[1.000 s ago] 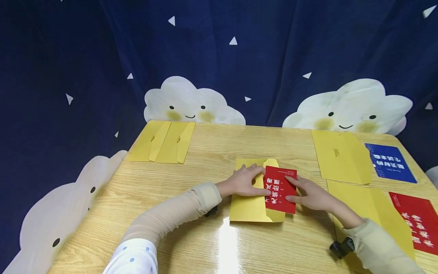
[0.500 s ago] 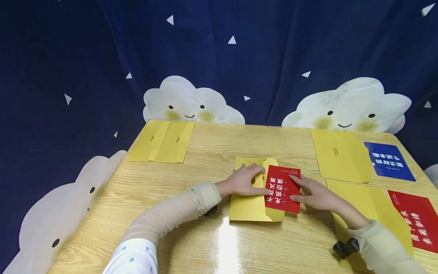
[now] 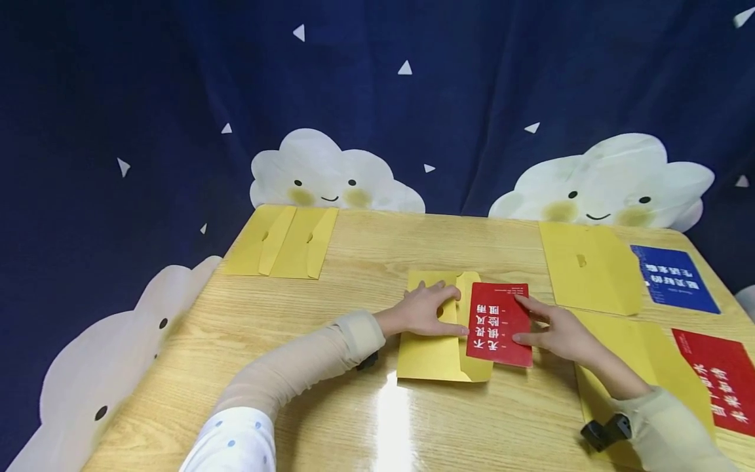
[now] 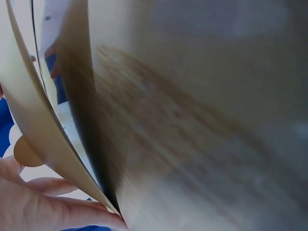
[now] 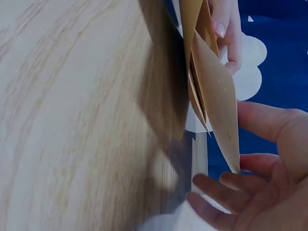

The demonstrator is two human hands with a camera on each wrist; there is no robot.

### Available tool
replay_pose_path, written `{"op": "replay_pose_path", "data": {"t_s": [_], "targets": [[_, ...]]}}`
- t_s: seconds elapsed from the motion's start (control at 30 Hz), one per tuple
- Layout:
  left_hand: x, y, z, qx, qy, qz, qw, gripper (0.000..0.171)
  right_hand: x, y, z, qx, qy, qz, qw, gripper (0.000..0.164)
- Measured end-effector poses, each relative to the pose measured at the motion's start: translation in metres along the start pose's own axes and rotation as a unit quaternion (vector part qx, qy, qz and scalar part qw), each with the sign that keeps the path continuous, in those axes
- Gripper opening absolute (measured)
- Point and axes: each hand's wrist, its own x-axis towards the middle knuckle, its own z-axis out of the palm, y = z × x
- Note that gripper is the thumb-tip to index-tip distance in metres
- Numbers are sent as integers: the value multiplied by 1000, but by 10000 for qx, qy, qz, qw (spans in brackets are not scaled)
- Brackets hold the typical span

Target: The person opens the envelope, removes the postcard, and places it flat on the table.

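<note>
My left hand (image 3: 421, 311) grips a yellow envelope (image 3: 427, 360) at the middle of the table, thumb and forefinger at its mouth. In the left wrist view the envelope (image 4: 43, 115) bows up from the tabletop. My right hand (image 3: 557, 331) holds a red card (image 3: 498, 334) with white lettering by its right edge, thumb and forefinger on the printed face. The card lies tilted over the envelope's flap (image 3: 472, 367), overlapping it. From the right wrist the card's pale underside (image 5: 219, 91) shows close to the envelope's parted layers (image 5: 192, 29).
Two yellow envelopes (image 3: 277, 252) lie at the back left. On the right are another envelope (image 3: 596, 275) with a blue card (image 3: 678, 288) beside it, and an envelope (image 3: 660, 367) beside a red card (image 3: 731, 393). A dark blue curtain (image 3: 377, 78) hangs behind the table (image 3: 330, 406).
My right hand has drawn the red card to the right, away from the envelope's mouth. My left hand has kept its place on the envelope.
</note>
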Motion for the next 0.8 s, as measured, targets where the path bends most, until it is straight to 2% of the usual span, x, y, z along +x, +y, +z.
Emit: {"op": "replay_pose_path", "data": {"t_s": [0.13,0.23,0.47,0.67,0.8], "targets": [[2,2,-2,58,-100,43,9999,62,-3,4,-3,897,25,388,9952,81],[3,4,-2,133,-182,80,9997,61,-5,6,-6,1190,135,646,9907,79],[4,5,-4,215,-314,102,9992,60,-12,10,-13,1362,274,859,9866,77],[5,6,-4,414,-566,21,9975,63,-18,12,-21,1085,445,874,9892,73],[5,7,-4,553,-724,-72,9958,64,-21,13,-25,1203,553,804,9879,68]]}}
